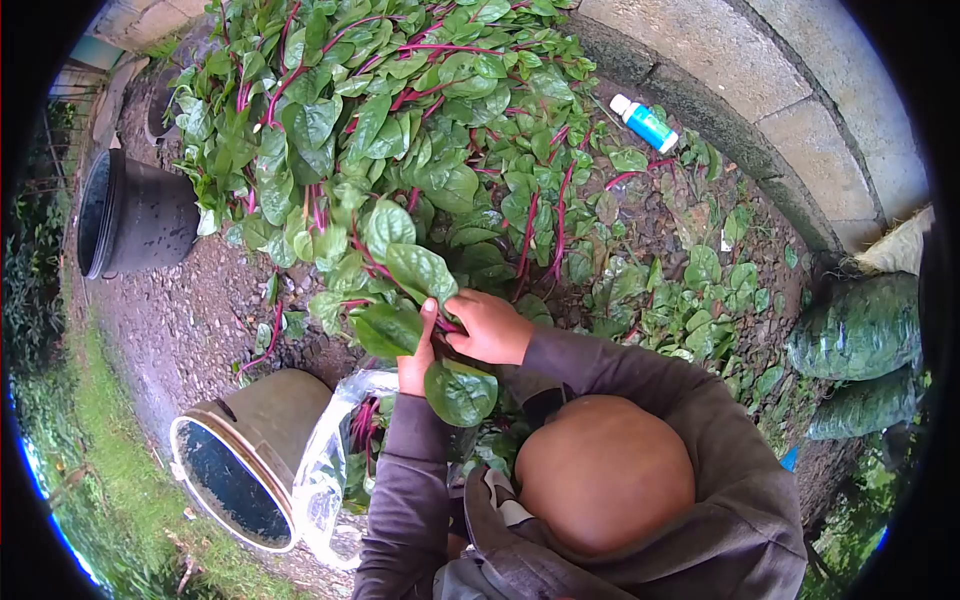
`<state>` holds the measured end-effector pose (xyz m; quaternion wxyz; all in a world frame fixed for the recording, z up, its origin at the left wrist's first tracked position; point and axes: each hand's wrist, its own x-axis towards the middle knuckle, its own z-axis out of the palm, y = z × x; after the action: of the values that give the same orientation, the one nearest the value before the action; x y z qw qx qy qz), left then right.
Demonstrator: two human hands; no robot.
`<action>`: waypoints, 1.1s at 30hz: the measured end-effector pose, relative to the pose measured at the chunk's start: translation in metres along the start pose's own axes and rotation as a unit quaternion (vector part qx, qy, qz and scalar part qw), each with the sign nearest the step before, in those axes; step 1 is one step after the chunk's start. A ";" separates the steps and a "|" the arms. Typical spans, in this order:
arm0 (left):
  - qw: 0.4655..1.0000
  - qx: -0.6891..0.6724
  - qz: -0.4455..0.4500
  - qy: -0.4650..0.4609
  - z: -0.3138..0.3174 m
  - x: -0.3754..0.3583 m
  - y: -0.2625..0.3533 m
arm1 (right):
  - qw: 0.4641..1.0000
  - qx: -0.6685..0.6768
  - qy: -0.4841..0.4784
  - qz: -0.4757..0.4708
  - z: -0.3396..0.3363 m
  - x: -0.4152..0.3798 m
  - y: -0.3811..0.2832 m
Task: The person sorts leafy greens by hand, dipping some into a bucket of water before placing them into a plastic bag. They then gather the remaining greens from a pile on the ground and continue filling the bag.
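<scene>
My left hand [416, 362] is closed round a reddish-purple stem of Malabar spinach [422, 272], its thumb pointing up along the broad green leaves. Close beside it, my right hand [492, 326] has its fingers closed at the same stem. One large leaf [461, 391] hangs below the two hands. Beyond them lies a big heap of cut Malabar spinach [350, 110] with glossy leaves and purple stems. Under my left forearm, a clear plastic bag [322, 470] stands with purple stems and leaves in it.
A white bucket [275, 410] lies on its side at the left, and a black bucket [150, 215] is tipped beyond it. A blue-and-white bottle [645, 123] lies by the block wall [800, 130]. Filled bags [855, 330] stand at right; loose leaves [690, 305] litter the ground.
</scene>
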<state>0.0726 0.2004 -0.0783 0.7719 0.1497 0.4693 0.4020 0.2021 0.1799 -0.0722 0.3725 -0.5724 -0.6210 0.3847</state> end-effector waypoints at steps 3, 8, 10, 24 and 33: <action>0.997 -0.024 -0.073 -0.006 -0.008 0.000 0.002 | 0.962 0.226 -0.132 0.080 -0.038 -0.003 0.018; 0.997 0.052 -0.004 0.050 -0.014 0.009 -0.009 | 0.880 -0.271 0.048 0.387 -0.114 -0.016 0.119; 0.995 0.078 0.024 0.050 -0.031 0.018 -0.021 | 0.874 -0.301 0.063 0.376 -0.101 -0.027 0.157; 0.997 0.028 0.033 0.065 -0.015 0.017 -0.025 | 0.881 -0.340 0.089 0.316 -0.072 0.026 0.111; 0.985 0.126 0.095 0.072 -0.007 0.008 -0.013 | 0.896 -0.261 0.059 0.353 -0.133 -0.012 0.117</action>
<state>0.0751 0.1972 -0.0949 0.6694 0.2606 0.5543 0.4205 0.3720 0.1804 -0.1214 0.0850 -0.8524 -0.4330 0.2805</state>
